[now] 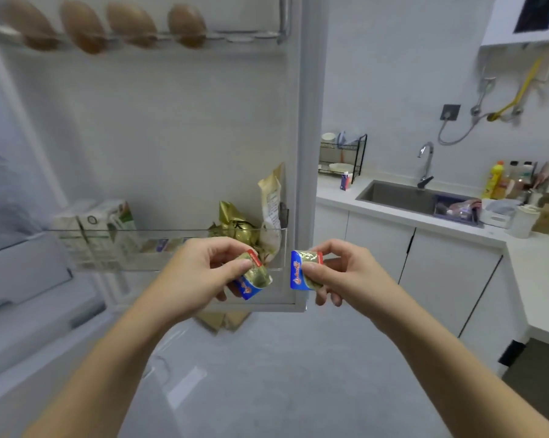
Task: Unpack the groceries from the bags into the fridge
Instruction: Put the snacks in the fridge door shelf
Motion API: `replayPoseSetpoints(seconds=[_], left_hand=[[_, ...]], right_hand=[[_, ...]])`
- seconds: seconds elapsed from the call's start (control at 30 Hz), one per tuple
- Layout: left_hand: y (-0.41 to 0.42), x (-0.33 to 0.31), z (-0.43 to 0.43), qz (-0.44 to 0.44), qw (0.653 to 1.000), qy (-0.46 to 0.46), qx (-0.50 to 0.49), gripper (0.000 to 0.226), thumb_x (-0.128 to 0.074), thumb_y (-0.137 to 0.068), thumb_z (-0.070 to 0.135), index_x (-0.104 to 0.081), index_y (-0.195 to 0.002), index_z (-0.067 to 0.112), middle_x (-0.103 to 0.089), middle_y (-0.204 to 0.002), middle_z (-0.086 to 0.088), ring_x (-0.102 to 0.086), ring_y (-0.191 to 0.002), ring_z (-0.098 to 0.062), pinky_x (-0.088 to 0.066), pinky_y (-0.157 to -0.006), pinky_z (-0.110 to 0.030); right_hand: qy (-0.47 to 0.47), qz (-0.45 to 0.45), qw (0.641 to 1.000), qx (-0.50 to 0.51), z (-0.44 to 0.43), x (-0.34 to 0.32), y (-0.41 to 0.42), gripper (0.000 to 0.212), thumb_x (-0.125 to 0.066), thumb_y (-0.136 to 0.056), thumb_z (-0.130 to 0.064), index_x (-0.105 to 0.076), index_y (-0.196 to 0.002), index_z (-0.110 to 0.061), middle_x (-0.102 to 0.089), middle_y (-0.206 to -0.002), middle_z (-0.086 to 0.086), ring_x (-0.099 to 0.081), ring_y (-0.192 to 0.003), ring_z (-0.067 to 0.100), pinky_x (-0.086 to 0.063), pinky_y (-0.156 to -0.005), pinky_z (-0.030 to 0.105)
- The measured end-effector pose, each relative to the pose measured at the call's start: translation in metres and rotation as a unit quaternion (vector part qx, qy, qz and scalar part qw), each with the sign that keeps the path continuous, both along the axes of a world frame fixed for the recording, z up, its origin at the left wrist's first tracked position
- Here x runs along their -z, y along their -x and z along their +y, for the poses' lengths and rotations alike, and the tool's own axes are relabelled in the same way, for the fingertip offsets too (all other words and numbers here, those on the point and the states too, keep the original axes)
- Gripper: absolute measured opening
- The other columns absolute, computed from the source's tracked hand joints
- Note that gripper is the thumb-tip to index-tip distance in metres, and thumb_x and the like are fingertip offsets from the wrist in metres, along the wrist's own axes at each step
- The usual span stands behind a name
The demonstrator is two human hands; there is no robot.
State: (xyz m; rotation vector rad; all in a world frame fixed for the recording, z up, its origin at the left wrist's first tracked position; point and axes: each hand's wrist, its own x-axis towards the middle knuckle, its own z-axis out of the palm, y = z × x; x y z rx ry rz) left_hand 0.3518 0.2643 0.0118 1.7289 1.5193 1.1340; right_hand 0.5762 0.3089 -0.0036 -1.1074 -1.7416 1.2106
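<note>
My left hand (200, 273) pinches a small gold, blue and red foil packet (255, 276), tilted, just in front of the clear door shelf (172, 252) of the open fridge door (159, 137). A second packet of the same kind (305, 270) is pinched upright between thumb and fingers of my right hand (342, 273), just right of the door's edge. The two packets are a hand's width apart and do not touch.
The door shelf holds milk cartons (93, 229), a gold bag (235, 222) and a tall paper pouch (271, 207). Several brown eggs (83, 25) sit in the top rack. A brown bag (222, 320) lies on the floor below. A counter with sink (403, 197) runs along the right.
</note>
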Motion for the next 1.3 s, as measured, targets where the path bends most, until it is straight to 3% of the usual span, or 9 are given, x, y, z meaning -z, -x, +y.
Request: replayPoseSetpoints(seconds=[0.3, 0.4, 0.57, 0.67, 0.87, 1.0, 1.1, 1.23, 1.3], left_hand=[[0.119, -0.089, 0.049, 0.155, 0.987, -0.011, -0.050, 0.011, -0.060, -0.094, 0.008, -0.068, -0.098, 0.014, -0.071, -0.079, -0.005, -0.059, -0.046, -0.001, -0.043, -0.041, -0.014], [0.153, -0.100, 0.077, 0.239, 0.971, 0.015, -0.021, 0.013, -0.062, -0.093, 0.011, -0.069, -0.093, 0.021, -0.071, -0.085, -0.001, -0.069, -0.061, -0.012, -0.057, -0.057, -0.031], [0.179, -0.100, 0.120, 0.438, 0.896, 0.056, 0.034, 0.014, -0.065, -0.089, 0.023, -0.074, -0.099, 0.024, -0.072, -0.089, 0.006, -0.066, -0.073, -0.010, -0.054, -0.064, -0.026], [0.179, -0.095, 0.137, 0.512, 0.850, 0.101, 0.072, 0.019, -0.065, -0.090, 0.027, -0.074, -0.105, 0.021, -0.070, -0.094, 0.008, -0.063, -0.086, -0.011, -0.049, -0.073, -0.027], [0.171, -0.072, 0.170, 0.544, 0.805, 0.192, 0.140, 0.029, -0.066, -0.091, 0.021, -0.066, -0.119, 0.013, -0.069, -0.110, -0.005, -0.067, -0.092, -0.023, -0.054, -0.071, -0.027], [0.169, -0.059, 0.177, 0.551, 0.781, 0.246, 0.163, 0.030, -0.063, -0.093, 0.018, -0.063, -0.121, 0.009, -0.068, -0.113, -0.014, -0.066, -0.080, -0.021, -0.057, -0.073, -0.032], [0.167, -0.052, 0.181, 0.576, 0.759, 0.243, 0.183, 0.026, -0.067, -0.091, 0.021, -0.066, -0.115, 0.011, -0.067, -0.100, -0.009, -0.062, -0.074, -0.020, -0.056, -0.077, -0.035], [0.165, -0.044, 0.180, 0.600, 0.747, 0.220, 0.185, 0.025, -0.068, -0.090, 0.022, -0.067, -0.112, 0.011, -0.068, -0.109, -0.012, -0.064, -0.088, -0.025, -0.055, -0.081, -0.037], [0.164, -0.043, 0.177, 0.605, 0.747, 0.206, 0.181, 0.026, -0.064, -0.091, 0.016, -0.065, -0.116, 0.006, -0.067, -0.104, -0.012, -0.063, -0.085, -0.026, -0.052, -0.081, -0.036]], right_hand=[[-0.093, 0.029, 0.992, -0.075, 0.037, -0.060, 0.117, 0.016, -0.062, -0.094, -0.017, -0.059, -0.107, -0.009, -0.071, -0.083, 0.005, -0.066, -0.058, 0.014, -0.051, -0.048, 0.025], [-0.088, 0.023, 0.994, -0.056, 0.056, -0.071, 0.157, 0.010, -0.060, -0.096, -0.014, -0.058, -0.105, -0.010, -0.070, -0.094, 0.011, -0.073, -0.068, 0.021, -0.060, -0.059, 0.034], [-0.110, -0.177, 0.978, -0.019, 0.091, -0.081, 0.203, 0.006, -0.059, -0.094, -0.015, -0.061, -0.100, -0.012, -0.073, -0.080, 0.007, -0.071, -0.063, 0.012, -0.054, -0.053, 0.020], [-0.071, -0.328, 0.942, -0.029, 0.107, -0.081, 0.224, 0.011, -0.061, -0.093, -0.016, -0.066, -0.100, -0.009, -0.075, -0.079, 0.010, -0.071, -0.064, 0.015, -0.061, -0.067, 0.029], [0.014, -0.422, 0.905, -0.047, 0.121, -0.074, 0.260, 0.025, -0.064, -0.094, -0.019, -0.068, -0.107, 0.002, -0.068, -0.067, 0.005, -0.061, -0.048, 0.008, -0.052, -0.047, 0.017], [0.073, -0.417, 0.904, -0.052, 0.129, -0.058, 0.267, 0.030, -0.060, -0.096, -0.011, -0.058, -0.119, 0.009, -0.066, -0.072, 0.009, -0.063, -0.063, 0.015, -0.059, -0.078, 0.030], [0.083, -0.432, 0.897, -0.053, 0.132, -0.053, 0.271, 0.030, -0.056, -0.097, -0.007, -0.054, -0.123, 0.009, -0.062, -0.073, 0.010, -0.061, -0.062, 0.015, -0.056, -0.080, 0.035], [0.098, -0.464, 0.878, -0.055, 0.130, -0.049, 0.281, 0.019, -0.051, -0.099, -0.012, -0.059, -0.104, 0.004, -0.073, -0.095, 0.017, -0.062, -0.059, 0.017, -0.057, -0.088, 0.039], [0.071, -0.500, 0.861, -0.057, 0.123, -0.052, 0.284, 0.022, -0.056, -0.097, -0.019, -0.062, -0.087, -0.001, -0.075, -0.082, 0.013, -0.061, -0.045, 0.012, -0.059, -0.073, 0.031]])
